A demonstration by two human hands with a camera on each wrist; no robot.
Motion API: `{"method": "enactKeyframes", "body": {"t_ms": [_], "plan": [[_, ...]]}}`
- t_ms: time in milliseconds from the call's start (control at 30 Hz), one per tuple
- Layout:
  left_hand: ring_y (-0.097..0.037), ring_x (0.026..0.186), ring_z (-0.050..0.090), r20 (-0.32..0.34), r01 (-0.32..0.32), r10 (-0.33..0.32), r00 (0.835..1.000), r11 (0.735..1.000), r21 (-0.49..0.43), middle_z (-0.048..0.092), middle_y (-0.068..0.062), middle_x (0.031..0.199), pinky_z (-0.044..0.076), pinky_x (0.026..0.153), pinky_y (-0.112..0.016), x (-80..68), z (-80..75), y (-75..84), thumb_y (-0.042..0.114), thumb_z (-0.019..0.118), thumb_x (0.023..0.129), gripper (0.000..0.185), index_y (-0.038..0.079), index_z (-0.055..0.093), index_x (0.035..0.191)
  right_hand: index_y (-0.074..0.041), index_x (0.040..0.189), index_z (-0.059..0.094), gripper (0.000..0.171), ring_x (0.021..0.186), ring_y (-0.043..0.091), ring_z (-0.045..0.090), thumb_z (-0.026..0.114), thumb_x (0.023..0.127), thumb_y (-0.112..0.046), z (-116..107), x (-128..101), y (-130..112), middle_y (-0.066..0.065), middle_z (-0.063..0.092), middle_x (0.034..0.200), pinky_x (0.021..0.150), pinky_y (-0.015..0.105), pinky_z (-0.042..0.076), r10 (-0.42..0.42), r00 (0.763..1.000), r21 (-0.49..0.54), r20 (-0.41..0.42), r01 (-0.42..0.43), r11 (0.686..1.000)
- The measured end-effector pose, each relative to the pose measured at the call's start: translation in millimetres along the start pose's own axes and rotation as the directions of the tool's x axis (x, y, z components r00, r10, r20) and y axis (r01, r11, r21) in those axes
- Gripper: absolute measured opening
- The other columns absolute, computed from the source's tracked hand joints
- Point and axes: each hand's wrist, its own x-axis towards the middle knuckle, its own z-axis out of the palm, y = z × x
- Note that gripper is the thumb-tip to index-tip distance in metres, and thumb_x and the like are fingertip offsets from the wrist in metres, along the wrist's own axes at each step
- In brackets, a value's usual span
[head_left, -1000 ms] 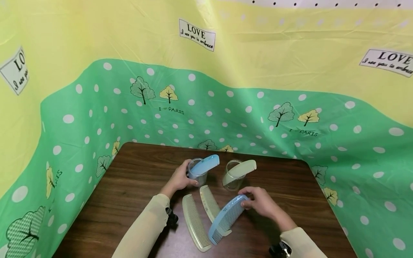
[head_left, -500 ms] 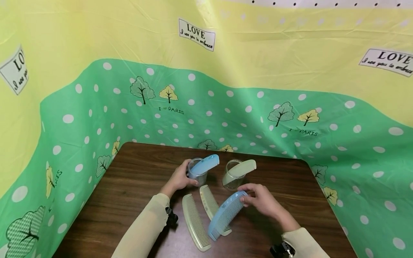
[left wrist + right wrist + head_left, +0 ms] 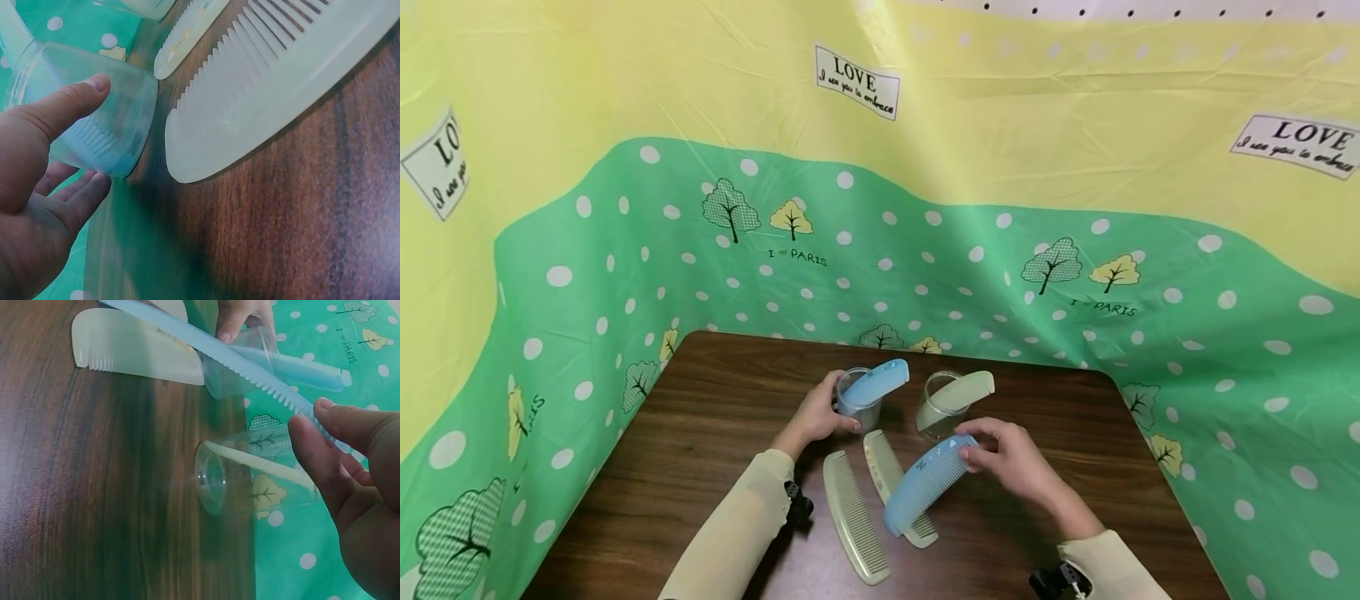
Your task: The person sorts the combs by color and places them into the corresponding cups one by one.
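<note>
Gripping: left hand (image 3: 817, 414) one cup (image 3: 859, 402), right hand (image 3: 1009, 461) one blue comb (image 3: 927, 485); two cups, five combs.

Cream long sleeves (image 3: 730, 533), black wrist-camera clips (image 3: 797, 504).

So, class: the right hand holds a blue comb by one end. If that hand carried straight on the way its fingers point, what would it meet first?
Probably the clear cup holding a cream comb. The right hand points toward it, pinching the blue comb. Depth is unclear in the head view.
</note>
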Motion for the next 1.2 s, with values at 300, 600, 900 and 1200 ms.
{"method": "enactKeyframes", "body": {"t_ms": [300,600,900,1200], "plan": [[-0.036,0.135,0.054,-0.002,-0.003,0.003,1.0,1.0,-0.004,0.051,-0.017,0.149,0.052,0.102,-0.049,0.0,-0.4,1.0,0.009,0.094,0.073,0.096,0.009,0.039,0.152,0.002,0.123,0.068,0.03,0.079,0.015,0.073,0.073,0.094,-0.003,-1.6,3.3,-8.4,0.021,0.069,0.113,0.067,0.036,0.062,-0.07,0.995,-0.017,-0.074,0.069,0.997],[-0.037,0.137,0.052,0.007,-0.003,0.003,1.0,1.0,-0.019,0.049,-0.017,0.15,0.051,0.104,-0.049,-0.2,-0.4,-0.3,0.007,0.093,0.074,0.097,0.008,0.038,0.153,-0.003,0.118,0.072,0.027,0.072,0.01,0.071,0.077,0.091,-0.004,-3.7,10.5,-14.1,0.014,0.071,0.103,0.064,0.035,0.061,-0.116,0.983,-0.091,-0.142,0.104,0.99],[-0.036,0.134,0.055,0.0,-0.012,0.012,1.0,1.0,-0.019,0.052,-0.017,0.148,0.052,0.103,-0.049,0.2,-1.1,0.4,0.007,0.093,0.073,0.096,0.008,0.039,0.152,-0.001,0.12,0.069,0.029,0.077,0.016,0.074,0.076,0.092,-0.004,-5.0,16.7,-31.2,0.02,0.07,0.107,0.066,0.035,0.062,-0.105,0.977,-0.015,-0.188,0.104,0.994],[-0.035,0.134,0.055,-0.002,-0.007,0.007,1.0,1.0,-0.027,0.053,-0.016,0.147,0.052,0.103,-0.049,0.8,0.0,-0.7,0.007,0.093,0.073,0.096,0.009,0.039,0.153,0.0,0.12,0.07,0.031,0.081,0.015,0.075,0.078,0.09,-0.004,-2.8,22.7,-44.9,0.019,0.067,0.111,0.067,0.029,0.062,-0.133,0.958,0.014,-0.256,0.141,0.99]]}}
